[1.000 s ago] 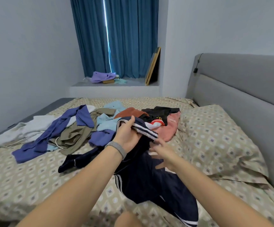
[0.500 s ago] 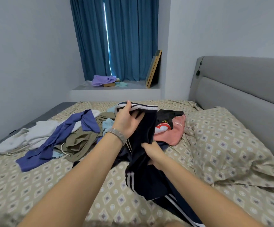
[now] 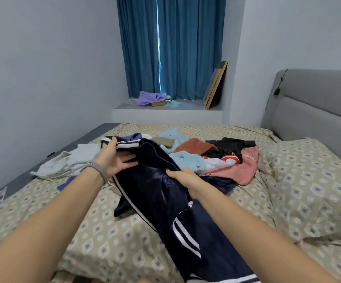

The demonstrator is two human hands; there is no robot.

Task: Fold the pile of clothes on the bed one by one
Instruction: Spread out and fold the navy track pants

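1. Patterned beige sheets cover the bed [image 3: 108, 237], with blue curtains [image 3: 171, 48] and a grey headboard [image 3: 312, 111] beyond the hands.
2. A navy striped garment [image 3: 155, 193] hangs between both hands and trails toward the person.
3. The left hand [image 3: 115, 158] grips its white-striped band, thumb on top.
4. The right hand [image 3: 182, 177] pinches a fold of the dark fabric.
5. Beyond the right hand lies the pile of clothes [image 3: 212, 158]; a white garment [image 3: 71, 160] lies left of the left hand.
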